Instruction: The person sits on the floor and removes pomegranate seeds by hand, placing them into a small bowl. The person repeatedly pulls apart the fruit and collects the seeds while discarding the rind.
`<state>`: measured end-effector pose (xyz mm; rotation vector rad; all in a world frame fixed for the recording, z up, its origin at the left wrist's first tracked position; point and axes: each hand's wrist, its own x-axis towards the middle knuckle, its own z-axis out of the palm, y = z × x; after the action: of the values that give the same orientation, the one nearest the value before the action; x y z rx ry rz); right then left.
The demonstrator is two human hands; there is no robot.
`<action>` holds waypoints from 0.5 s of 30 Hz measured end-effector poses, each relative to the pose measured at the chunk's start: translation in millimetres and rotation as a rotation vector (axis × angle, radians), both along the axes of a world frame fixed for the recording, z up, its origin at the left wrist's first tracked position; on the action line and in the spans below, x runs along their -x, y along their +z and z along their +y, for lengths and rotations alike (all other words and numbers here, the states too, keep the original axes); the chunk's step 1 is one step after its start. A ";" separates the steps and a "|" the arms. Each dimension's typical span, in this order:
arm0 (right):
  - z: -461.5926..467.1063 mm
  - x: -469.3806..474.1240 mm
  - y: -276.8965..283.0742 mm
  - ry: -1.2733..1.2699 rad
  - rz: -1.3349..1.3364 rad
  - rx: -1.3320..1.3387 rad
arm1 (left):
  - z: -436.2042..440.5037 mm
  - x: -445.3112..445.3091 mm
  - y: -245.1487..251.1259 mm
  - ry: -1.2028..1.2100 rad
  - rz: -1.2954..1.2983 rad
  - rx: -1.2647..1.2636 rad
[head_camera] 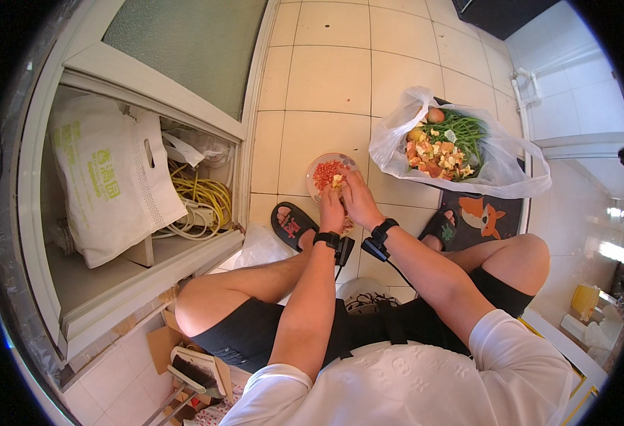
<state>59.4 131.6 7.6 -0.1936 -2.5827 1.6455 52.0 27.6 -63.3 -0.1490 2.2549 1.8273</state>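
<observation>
Over a round plate point(311, 183) on the floor, my left hand point(333, 212) and my right hand point(361, 201) come together at the fingertips. Between them they grip a small piece of pomegranate point(337, 180) with pale yellow membrane. Red pomegranate seeds point(323, 173) lie loose on the plate; my hands hide its near right part. More reddish pieces show below my hands, partly covered by my wrists. To the right, a clear plastic bag point(389, 152) stands open, holding torn pomegranate peel point(434, 157), green stalks point(464, 130) and a round reddish fruit point(435, 115).
My slippered feet flank the plate, with a black slipper point(292, 226) on the left. A dark mat point(453, 210) with a fox picture lies under the bag's near side. Left, an open cabinet holds a white carrier bag point(115, 186) and yellow cable point(205, 193). A dustpan point(195, 367) stands behind.
</observation>
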 end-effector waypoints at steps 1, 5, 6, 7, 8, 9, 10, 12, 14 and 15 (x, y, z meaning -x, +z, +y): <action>0.0 0.4 1.0 -0.002 0.002 -0.002 | -0.1 0.2 -0.2 0.005 -0.020 0.002; 3.6 0.8 6.1 0.041 0.003 -0.029 | -2.3 2.6 8.2 -0.023 -0.080 -0.116; 5.2 0.8 7.3 0.058 0.002 -0.035 | -3.5 2.8 11.6 -0.027 -0.134 -0.174; 6.4 0.8 8.4 0.069 -0.013 -0.032 | -4.1 3.1 14.9 -0.033 -0.166 -0.236; 6.9 0.2 9.4 0.083 0.006 -0.050 | -3.4 5.4 17.5 -0.006 -0.229 -0.299; 7.4 -0.3 10.2 0.091 0.013 -0.060 | -2.5 8.9 19.4 0.020 -0.269 -0.365; 7.5 -0.8 10.6 0.099 0.019 -0.069 | -2.2 10.5 21.3 0.044 -0.326 -0.398; 6.8 -1.1 10.2 0.090 0.010 -0.069 | -2.7 10.1 24.5 0.030 -0.337 -0.393; 6.1 -1.2 8.2 0.070 0.017 -0.065 | -2.7 9.8 26.4 0.004 -0.362 -0.375; 5.5 -1.1 6.8 0.054 0.029 -0.061 | -2.8 9.5 27.1 -0.013 -0.374 -0.377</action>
<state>60.5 137.2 14.3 -0.0964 -2.6343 1.5715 42.4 24.8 -36.2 -0.3704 1.6332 1.9842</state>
